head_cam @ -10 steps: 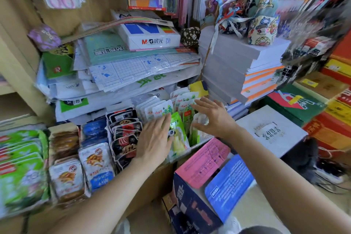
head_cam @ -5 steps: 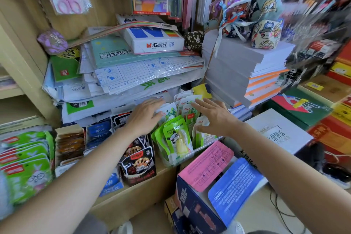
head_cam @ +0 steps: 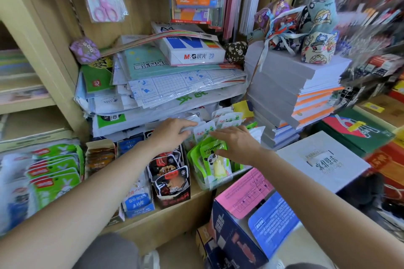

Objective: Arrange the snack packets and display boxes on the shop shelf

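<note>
While both arms reach in from the lower edge, the left hand (head_cam: pixel 172 132) lies flat, fingers loose, on white packets (head_cam: pixel 204 131) at mid-frame. The right hand (head_cam: pixel 235 142) rests on green packets (head_cam: pixel 215 160), fingers spread, gripping nothing. Both rows stand in a clear tray (head_cam: pixel 218 183) on the shelf (head_cam: pixel 166 220), beside a black box (head_cam: pixel 172 196).

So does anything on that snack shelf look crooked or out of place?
Yes. The green panda packets lean forward and fan out of their clear tray, unlike the upright white packets behind. The black snack box also sits turned at an angle to the shelf edge, its front torn open.
</note>
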Tool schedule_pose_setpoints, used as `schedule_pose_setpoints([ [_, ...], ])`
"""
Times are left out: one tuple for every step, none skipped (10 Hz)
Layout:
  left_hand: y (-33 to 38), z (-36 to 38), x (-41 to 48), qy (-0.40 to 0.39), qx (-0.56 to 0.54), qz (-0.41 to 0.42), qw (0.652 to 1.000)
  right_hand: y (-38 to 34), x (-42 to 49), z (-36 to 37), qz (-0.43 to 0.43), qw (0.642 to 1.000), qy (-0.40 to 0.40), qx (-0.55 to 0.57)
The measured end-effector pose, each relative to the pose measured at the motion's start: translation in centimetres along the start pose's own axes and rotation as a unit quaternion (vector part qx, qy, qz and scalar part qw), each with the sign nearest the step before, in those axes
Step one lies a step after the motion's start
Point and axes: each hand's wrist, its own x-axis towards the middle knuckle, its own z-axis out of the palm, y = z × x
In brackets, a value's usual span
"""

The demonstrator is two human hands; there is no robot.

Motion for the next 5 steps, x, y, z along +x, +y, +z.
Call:
schedule_pose_setpoints([
  [-0.2,-1.3,-2.8,0.01,0.0,0.003,1.0,-0.7,-0.8,-0.6,-0.008,1.0,0.026,0.002],
  [-0.4,-2.9,-6.4,0.011,0.004,0.0,1.0,-2.4,-1.5,-1.6,-0.024,0.999,0.037,0.016],
  [-0.5,-4.6,-10.5,0.006,0.004,-0.024,1.0,-5.3,-2.4,-3.1,-0.033,0.998,0.009,0.056],
  [-1.0,-5.7,-14.8,0.021,-0.006,-0.05,0.999,-8.6,-3.4,-4.1,-0.048,0.997,-0.001,0.067],
  [-1.7,-6.6,-18.6,0.041,-0.012,-0.086,0.995,-11.4,-3.9,-5.1,-0.052,0.994,-0.034,0.094],
])
